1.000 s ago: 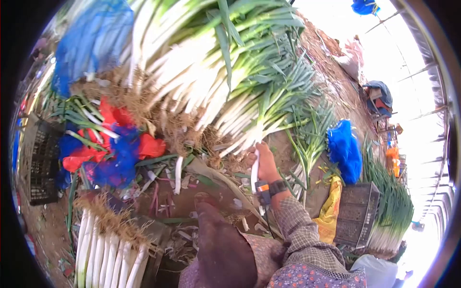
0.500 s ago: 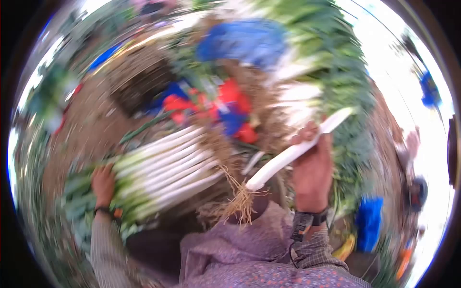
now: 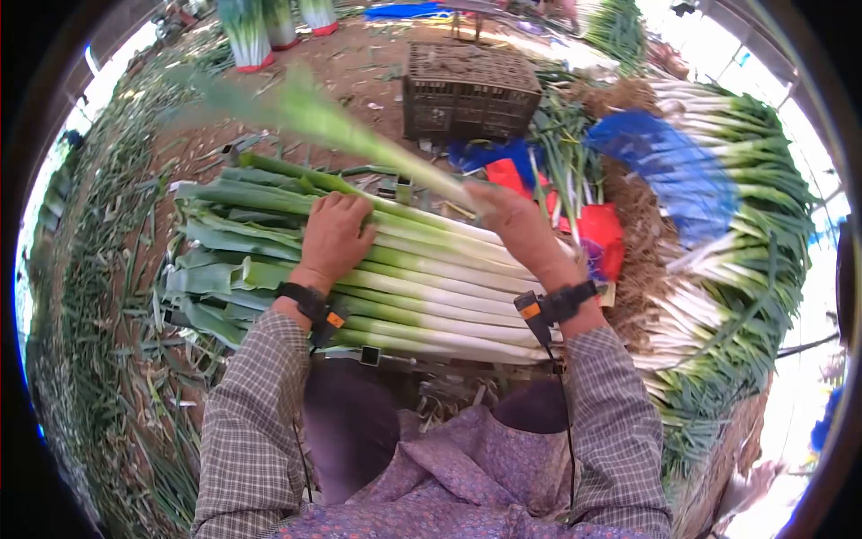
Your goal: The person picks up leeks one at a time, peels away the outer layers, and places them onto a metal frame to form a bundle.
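A row of leeks (image 3: 431, 292) lies side by side in front of me, green leaves to the left and white shanks to the right. On top of their pale green part rests my left hand (image 3: 334, 235), fingers lying over the stalks and thumb apart. Above the row's far edge, my right hand (image 3: 519, 226) is closed around the white part of a single leek (image 3: 382, 144). Its green leaves point to the upper left and are blurred by motion. The root end of this leek is hidden by the right hand.
A large heap of leeks (image 3: 759, 207) lies at the right, partly under blue netting (image 3: 669, 175). Beyond the row are a dark plastic crate (image 3: 471, 90) and red wrapping (image 3: 600, 241). Bundled leeks (image 3: 244, 34) stand at the far left; leaf scraps (image 3: 99, 296) litter the ground.
My right hand has moved from the heap's side to over the row, bringing a leek with it. My left hand now rests nearer the row's middle. The view has turned.
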Available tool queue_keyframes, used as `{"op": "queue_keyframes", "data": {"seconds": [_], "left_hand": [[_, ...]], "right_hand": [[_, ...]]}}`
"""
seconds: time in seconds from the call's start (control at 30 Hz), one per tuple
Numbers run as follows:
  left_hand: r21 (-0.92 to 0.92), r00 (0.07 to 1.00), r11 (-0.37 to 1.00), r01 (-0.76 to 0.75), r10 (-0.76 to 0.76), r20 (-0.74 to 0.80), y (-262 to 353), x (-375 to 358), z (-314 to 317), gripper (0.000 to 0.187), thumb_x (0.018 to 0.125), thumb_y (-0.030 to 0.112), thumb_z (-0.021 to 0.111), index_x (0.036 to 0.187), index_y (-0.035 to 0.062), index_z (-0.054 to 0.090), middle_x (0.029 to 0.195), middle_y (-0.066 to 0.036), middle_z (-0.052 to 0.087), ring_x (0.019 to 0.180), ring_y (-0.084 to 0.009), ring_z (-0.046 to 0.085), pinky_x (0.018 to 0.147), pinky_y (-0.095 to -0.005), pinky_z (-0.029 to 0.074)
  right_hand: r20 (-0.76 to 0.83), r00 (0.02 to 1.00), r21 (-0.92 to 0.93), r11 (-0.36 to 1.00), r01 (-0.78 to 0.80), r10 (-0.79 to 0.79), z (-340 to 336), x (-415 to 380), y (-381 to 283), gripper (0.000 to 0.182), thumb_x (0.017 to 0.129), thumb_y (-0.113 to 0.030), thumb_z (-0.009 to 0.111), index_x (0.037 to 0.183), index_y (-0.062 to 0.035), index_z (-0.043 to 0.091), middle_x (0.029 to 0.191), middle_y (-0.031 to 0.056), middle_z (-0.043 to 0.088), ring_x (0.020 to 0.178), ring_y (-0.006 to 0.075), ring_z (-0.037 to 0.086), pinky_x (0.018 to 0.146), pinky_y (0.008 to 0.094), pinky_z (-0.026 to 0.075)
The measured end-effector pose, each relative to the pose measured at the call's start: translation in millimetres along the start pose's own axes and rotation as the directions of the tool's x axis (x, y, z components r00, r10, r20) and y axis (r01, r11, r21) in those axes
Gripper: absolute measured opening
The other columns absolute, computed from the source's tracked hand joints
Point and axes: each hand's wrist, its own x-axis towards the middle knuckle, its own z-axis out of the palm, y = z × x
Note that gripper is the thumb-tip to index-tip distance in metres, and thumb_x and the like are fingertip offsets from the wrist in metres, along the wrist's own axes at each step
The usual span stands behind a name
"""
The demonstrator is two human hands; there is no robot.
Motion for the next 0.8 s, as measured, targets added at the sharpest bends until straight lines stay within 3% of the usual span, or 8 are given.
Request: {"op": "queue_keyframes", "data": {"seconds": [0.1, 0.2, 0.3, 0.5, 0.6, 0.63, 0.73, 0.8], "left_hand": [[-0.049, 0.999, 0.999, 0.011, -0.013, -0.035, 1.5, 1.0, -1.0, 0.016, 0.077, 0.015, 0.064, 0.092, 0.0098, 0.060, 0.093, -0.008, 0.060, 0.099, -0.0289, 0.057, 0.091, -0.0426, 0.041], [-0.075, 0.999, 0.997, 0.030, -0.033, -0.042, 1.1, -1.6, 1.7, 0.014, 0.077, 0.011, 0.063, 0.090, 0.0100, 0.062, 0.091, -0.007, 0.059, 0.098, -0.0276, 0.058, 0.091, -0.0414, 0.042], [-0.074, 0.998, 0.997, 0.020, -0.024, -0.054, -6.0, -1.4, 5.4, 0.010, 0.079, 0.008, 0.061, 0.089, 0.0102, 0.062, 0.091, -0.006, 0.060, 0.097, -0.0270, 0.059, 0.089, -0.0413, 0.042], [-0.200, 0.999, 0.978, 0.054, -0.052, 0.015, -16.3, 12.6, 1.9, 0.020, 0.078, -0.003, 0.052, 0.092, 0.0070, 0.063, 0.101, -0.010, 0.062, 0.099, -0.0333, 0.058, 0.088, -0.0433, 0.045], [-0.003, 0.983, 0.990, -0.144, 0.143, -0.116, -19.6, 55.8, -12.3, 0.024, 0.079, -0.002, 0.051, 0.098, 0.0070, 0.062, 0.101, -0.011, 0.061, 0.099, -0.0335, 0.058, 0.088, -0.0450, 0.045], [0.151, 0.936, 0.942, -0.300, 0.321, -0.144, -33.1, 64.4, -3.3, 0.021, 0.080, 0.002, 0.053, 0.100, 0.0076, 0.059, 0.100, -0.011, 0.061, 0.099, -0.0330, 0.058, 0.086, -0.0452, 0.046], [0.127, 0.909, 0.988, -0.087, 0.026, 0.415, -44.7, 65.1, -10.6, 0.015, 0.081, 0.008, 0.056, 0.096, 0.0085, 0.059, 0.098, -0.010, 0.060, 0.099, -0.0319, 0.056, 0.086, -0.0446, 0.045], [0.196, 0.932, 0.969, -0.149, 0.071, 0.356, -41.3, 58.1, -15.9, 0.013, 0.083, 0.014, 0.058, 0.095, 0.0093, 0.058, 0.095, -0.009, 0.058, 0.097, -0.0307, 0.055, 0.085, -0.0448, 0.045]], "right_hand": [[0.238, 0.957, -0.240, 0.965, -0.109, 0.167, 27.5, -11.4, 26.0, 0.045, 0.084, 0.000, 0.058, 0.126, -0.0171, 0.064, 0.108, 0.0153, 0.064, 0.097, 0.0355, 0.061, 0.088, 0.0411, 0.049], [0.220, 0.953, -0.153, 0.972, -0.177, 0.208, 31.5, -20.6, 52.1, 0.040, 0.086, -0.004, 0.057, 0.123, -0.0172, 0.065, 0.106, 0.0132, 0.066, 0.098, 0.0338, 0.062, 0.086, 0.0412, 0.050], [0.122, 0.989, -0.117, 0.991, -0.070, 0.084, 39.0, -35.7, 68.6, 0.038, 0.087, -0.004, 0.056, 0.120, -0.0180, 0.068, 0.103, 0.0132, 0.067, 0.096, 0.0340, 0.062, 0.085, 0.0421, 0.050], [-0.010, 0.960, -0.221, 0.936, -0.276, 0.280, 52.8, -40.1, 53.8, 0.029, 0.087, -0.006, 0.056, 0.109, -0.0159, 0.072, 0.102, 0.0117, 0.069, 0.097, 0.0336, 0.063, 0.085, 0.0427, 0.050], [-0.006, 0.965, -0.186, 0.948, -0.259, 0.263, 50.7, -38.3, 47.0, 0.027, 0.088, -0.006, 0.055, 0.106, -0.0153, 0.072, 0.102, 0.0118, 0.069, 0.096, 0.0341, 0.064, 0.085, 0.0447, 0.050], [0.022, 0.970, -0.136, 0.962, -0.238, 0.244, 52.2, -39.5, 49.8, 0.026, 0.088, -0.008, 0.055, 0.107, -0.0145, 0.072, 0.102, 0.0121, 0.069, 0.096, 0.0344, 0.063, 0.084, 0.0457, 0.050], [0.056, 0.977, -0.129, 0.972, -0.198, 0.207, 38.1, -45.7, 68.0, 0.024, 0.089, -0.013, 0.055, 0.109, -0.0115, 0.069, 0.102, 0.0134, 0.069, 0.096, 0.0350, 0.063, 0.083, 0.0477, 0.049], [0.044, 0.971, -0.292, 0.932, -0.212, 0.235, 15.4, -63.3, 75.0, 0.024, 0.089, -0.017, 0.057, 0.109, -0.0091, 0.067, 0.101, 0.0144, 0.068, 0.097, 0.0352, 0.062, 0.084, 0.0481, 0.048]]}}
